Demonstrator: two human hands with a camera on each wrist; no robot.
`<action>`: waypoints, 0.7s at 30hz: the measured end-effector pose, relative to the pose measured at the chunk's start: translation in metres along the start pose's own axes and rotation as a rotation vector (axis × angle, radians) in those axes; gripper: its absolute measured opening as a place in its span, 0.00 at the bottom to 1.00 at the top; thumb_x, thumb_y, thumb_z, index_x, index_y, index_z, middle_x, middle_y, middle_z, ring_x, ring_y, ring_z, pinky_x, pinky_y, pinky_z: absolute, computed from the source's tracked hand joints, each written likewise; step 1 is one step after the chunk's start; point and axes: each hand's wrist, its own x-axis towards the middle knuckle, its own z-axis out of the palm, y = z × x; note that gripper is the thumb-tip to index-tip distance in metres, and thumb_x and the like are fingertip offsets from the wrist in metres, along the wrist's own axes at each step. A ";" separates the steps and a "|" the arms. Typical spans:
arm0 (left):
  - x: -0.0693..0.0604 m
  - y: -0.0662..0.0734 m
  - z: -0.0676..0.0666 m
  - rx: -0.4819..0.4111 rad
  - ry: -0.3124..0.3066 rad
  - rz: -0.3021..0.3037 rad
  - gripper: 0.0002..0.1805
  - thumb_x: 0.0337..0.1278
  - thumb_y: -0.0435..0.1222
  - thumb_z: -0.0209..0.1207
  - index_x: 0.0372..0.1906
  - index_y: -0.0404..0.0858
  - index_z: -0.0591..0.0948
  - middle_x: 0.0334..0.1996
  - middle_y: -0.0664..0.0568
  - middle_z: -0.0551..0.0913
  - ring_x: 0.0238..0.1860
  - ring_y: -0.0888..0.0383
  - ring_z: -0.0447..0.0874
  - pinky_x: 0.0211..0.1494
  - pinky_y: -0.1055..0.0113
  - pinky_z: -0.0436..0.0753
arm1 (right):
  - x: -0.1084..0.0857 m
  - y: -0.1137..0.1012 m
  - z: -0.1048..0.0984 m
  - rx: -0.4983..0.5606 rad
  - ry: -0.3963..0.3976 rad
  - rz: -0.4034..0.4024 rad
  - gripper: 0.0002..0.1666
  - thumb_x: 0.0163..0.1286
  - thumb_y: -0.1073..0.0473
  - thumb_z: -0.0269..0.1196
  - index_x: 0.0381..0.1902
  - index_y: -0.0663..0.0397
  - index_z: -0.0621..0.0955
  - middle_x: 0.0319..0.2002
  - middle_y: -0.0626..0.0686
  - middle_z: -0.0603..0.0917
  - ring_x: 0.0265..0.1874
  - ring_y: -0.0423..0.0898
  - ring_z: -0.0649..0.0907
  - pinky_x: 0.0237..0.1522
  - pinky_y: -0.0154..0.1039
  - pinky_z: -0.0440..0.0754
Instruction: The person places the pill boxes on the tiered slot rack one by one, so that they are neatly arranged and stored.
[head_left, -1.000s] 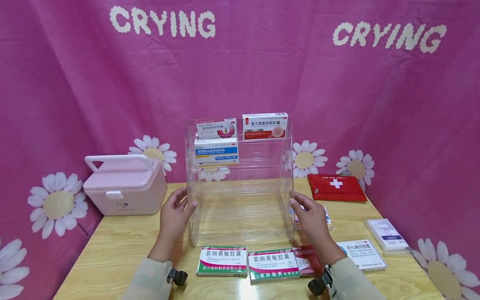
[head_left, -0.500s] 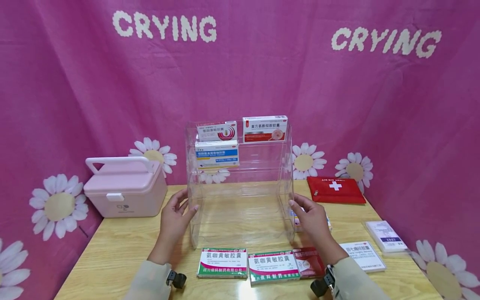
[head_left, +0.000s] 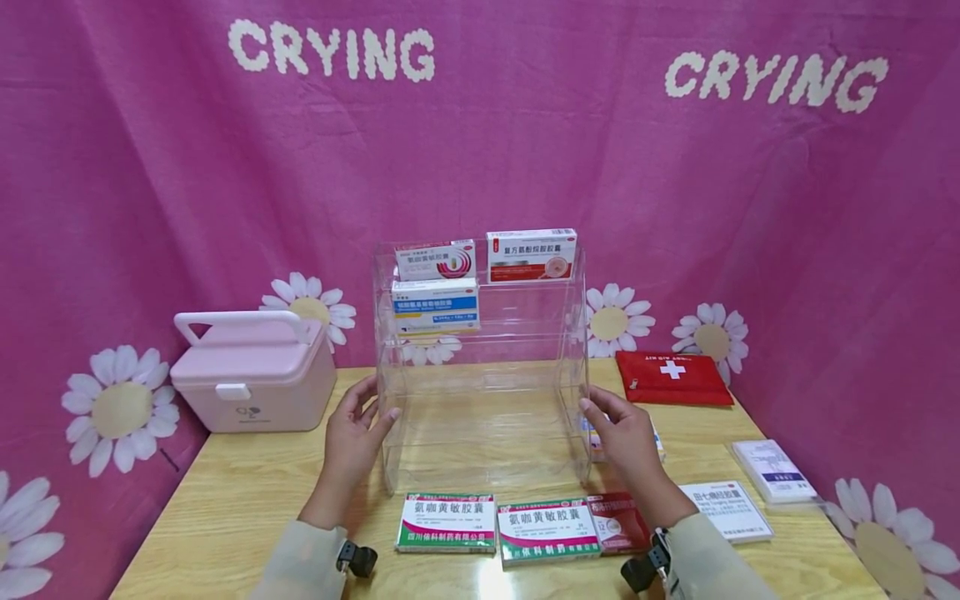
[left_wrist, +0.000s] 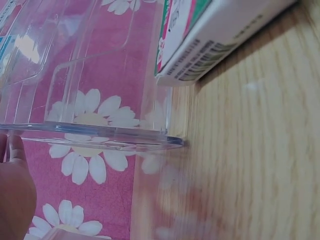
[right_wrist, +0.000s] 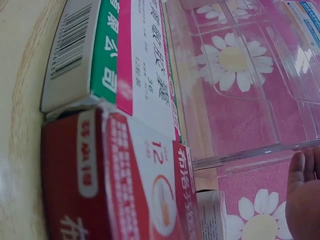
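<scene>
A clear plastic tiered display rack [head_left: 483,421] stands upright on the table in the head view. My left hand [head_left: 351,446] holds its left side edge, thumb in front and fingers at the side. On the opposite edge, my right hand [head_left: 628,442] grips in the same manner. The upper tiers carry a white and pink medicine box [head_left: 435,261], a white and red medicine box [head_left: 531,257] and, below, a blue and white medicine box [head_left: 435,307]. Both wrist views show only part of each hand against the rack's edge.
Before the rack lie two green and white medicine boxes [head_left: 446,523] and a red medicine box [head_left: 618,523]. Farther right are white boxes [head_left: 726,510] and a red first aid pouch [head_left: 672,379]. A pink lidded case [head_left: 255,383] stands left on the wooden table [head_left: 225,517].
The view shifts slightly. Both hands stay on the rack's sides, and the rack and boxes show no clear movement.
</scene>
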 end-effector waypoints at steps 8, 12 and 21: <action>0.000 -0.001 0.000 0.010 -0.013 -0.021 0.34 0.64 0.17 0.67 0.74 0.24 0.72 0.69 0.30 0.76 0.65 0.64 0.78 0.73 0.76 0.82 | 0.011 -0.001 -0.038 -0.107 -0.074 -0.112 0.36 0.81 0.39 0.65 0.80 0.44 0.76 0.75 0.54 0.81 0.74 0.55 0.79 0.62 0.25 0.85; 0.000 -0.001 0.000 0.010 -0.014 -0.024 0.34 0.64 0.17 0.67 0.74 0.25 0.72 0.69 0.33 0.77 0.65 0.67 0.77 0.74 0.78 0.80 | 0.032 0.004 -0.075 -0.314 -0.121 -0.121 0.37 0.81 0.40 0.66 0.79 0.49 0.76 0.73 0.59 0.82 0.71 0.61 0.81 0.69 0.48 0.89; -0.001 -0.001 -0.003 0.016 -0.026 -0.047 0.34 0.66 0.18 0.66 0.76 0.28 0.72 0.69 0.36 0.76 0.72 0.53 0.76 0.75 0.74 0.81 | 0.064 0.039 -0.114 -0.683 -0.447 -0.021 0.63 0.63 0.47 0.82 0.88 0.49 0.61 0.78 0.70 0.69 0.73 0.75 0.70 0.60 0.65 0.91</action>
